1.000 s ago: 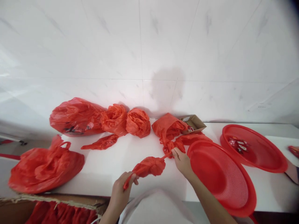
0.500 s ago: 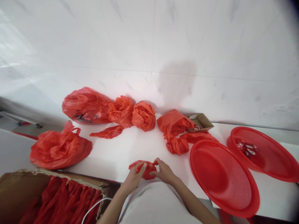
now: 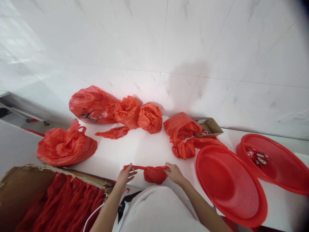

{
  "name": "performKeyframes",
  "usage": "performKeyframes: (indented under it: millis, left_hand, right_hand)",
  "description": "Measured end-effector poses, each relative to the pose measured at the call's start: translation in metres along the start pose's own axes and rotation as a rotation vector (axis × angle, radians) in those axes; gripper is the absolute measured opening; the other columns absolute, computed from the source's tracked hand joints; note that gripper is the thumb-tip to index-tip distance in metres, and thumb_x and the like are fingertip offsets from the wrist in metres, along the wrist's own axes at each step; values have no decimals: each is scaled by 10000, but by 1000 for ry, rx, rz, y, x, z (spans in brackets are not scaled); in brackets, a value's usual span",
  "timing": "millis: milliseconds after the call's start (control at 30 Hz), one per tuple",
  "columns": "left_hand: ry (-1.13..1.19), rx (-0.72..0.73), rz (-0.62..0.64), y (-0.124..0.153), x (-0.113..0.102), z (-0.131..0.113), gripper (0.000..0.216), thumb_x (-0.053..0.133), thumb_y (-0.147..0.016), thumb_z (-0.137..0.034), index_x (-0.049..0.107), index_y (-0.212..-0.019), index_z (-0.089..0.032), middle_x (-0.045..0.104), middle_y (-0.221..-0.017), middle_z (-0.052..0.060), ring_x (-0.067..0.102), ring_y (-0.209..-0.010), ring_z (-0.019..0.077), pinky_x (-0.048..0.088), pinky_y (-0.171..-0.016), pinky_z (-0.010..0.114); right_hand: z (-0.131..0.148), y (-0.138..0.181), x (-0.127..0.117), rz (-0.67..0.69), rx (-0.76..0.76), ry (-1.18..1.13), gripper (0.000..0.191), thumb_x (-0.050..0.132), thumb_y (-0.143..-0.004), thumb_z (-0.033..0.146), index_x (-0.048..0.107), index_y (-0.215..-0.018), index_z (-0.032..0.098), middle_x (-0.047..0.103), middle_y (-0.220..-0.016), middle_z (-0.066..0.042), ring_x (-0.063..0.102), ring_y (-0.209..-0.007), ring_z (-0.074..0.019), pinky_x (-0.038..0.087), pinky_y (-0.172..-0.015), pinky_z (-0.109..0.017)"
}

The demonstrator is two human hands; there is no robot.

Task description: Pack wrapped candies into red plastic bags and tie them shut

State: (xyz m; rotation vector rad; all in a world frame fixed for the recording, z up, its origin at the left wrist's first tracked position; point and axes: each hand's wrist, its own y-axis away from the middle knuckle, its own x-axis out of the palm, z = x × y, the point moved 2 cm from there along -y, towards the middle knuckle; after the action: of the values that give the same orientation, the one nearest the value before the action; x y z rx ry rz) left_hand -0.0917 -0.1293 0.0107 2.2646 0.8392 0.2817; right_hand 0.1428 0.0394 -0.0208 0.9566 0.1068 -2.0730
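Note:
I hold a small red plastic bag stretched between both hands at the near edge of the white table. My left hand pinches the twisted strip at its left end. My right hand grips the right end, and the bag's bunched body hangs just below the strip beside that hand. A loose heap of more red bags lies a little beyond my right hand.
Stuffed red bags line the wall, another sits at the table's left end. An open cardboard box of red bags stands at lower left. Two red mesh baskets and a small carton are on the right.
My hands came together on the bag near my body, then pulled apart sideways, drawing its top into a taut strip. The view has shifted a little to the left.

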Motion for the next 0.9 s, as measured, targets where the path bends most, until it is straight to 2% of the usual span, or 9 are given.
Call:
performKeyframes:
  millis: [133,300,433,500,567,633,700,800,900]
  left_hand:
    - [-216,27,15,-11,7,8,548,517,-660,-735,508,-658,-187,691,-1125,138,667,-1001,246,502,-811,341]
    - [-432,27,16,-30,16,18,512,511,-696,-686,543,-640,-178,720,-932,138,686,-879,274,507,-731,372]
    - [-628,194,-103,-38,25,-8,347,556,-779,-454,619,-993,-187,640,-1181,135,572,-1142,313,417,-942,436]
    - [-749,406,-64,-33,45,-25,440,537,-817,-365,530,-1237,-235,502,-1392,104,451,-1286,283,322,-1054,421]
    - [-938,639,111,-25,78,-32,507,559,-810,-315,497,-1309,-248,481,-1422,88,422,-1309,267,291,-1084,392]
    - [-1085,692,272,-19,109,-27,451,629,-734,-261,610,-1183,-234,608,-1276,98,507,-1221,293,341,-1041,393]
    - [-1125,641,299,-21,126,-21,254,600,-723,-206,698,-957,-206,713,-1022,108,617,-1040,303,409,-947,399]
    - [-1106,571,223,-37,111,-25,247,497,-765,-161,710,-883,-209,733,-936,94,658,-928,271,453,-838,357]
    - [-1077,512,129,-61,56,-54,268,499,-762,-167,712,-917,-214,737,-954,77,664,-902,249,464,-785,311]
  right_hand:
    - [-15,7,-4,-73,29,-31,315,471,-883,417,430,-655,203,445,-560,50,381,-552,-114,237,-558,-248]
    - [-42,14,-7,-165,117,-37,320,408,-898,369,443,-629,200,491,-582,21,430,-576,-134,247,-577,-264]
    - [-47,11,-16,-214,153,-89,318,384,-892,383,412,-630,205,491,-591,26,435,-577,-128,278,-561,-246]
    - [-40,7,-21,-198,130,-115,297,416,-872,378,414,-632,203,496,-593,35,435,-579,-121,290,-554,-236]
    - [-27,2,-23,-172,95,-127,281,442,-858,369,424,-633,201,503,-590,41,440,-576,-116,303,-553,-232]
    - [-14,-2,-21,-179,71,-167,282,435,-867,378,439,-647,202,521,-602,35,469,-588,-122,333,-564,-235]
    - [-6,-4,-17,-225,62,-261,274,430,-881,412,467,-704,206,568,-657,15,529,-634,-142,389,-598,-250]
    - [-9,1,-13,-304,90,-468,299,465,-870,502,500,-913,208,655,-889,-54,625,-753,-184,473,-687,-301]
    - [-26,12,-10,-302,166,-582,400,477,-859,561,467,-1047,209,645,-1056,-108,669,-794,-202,502,-735,-337]
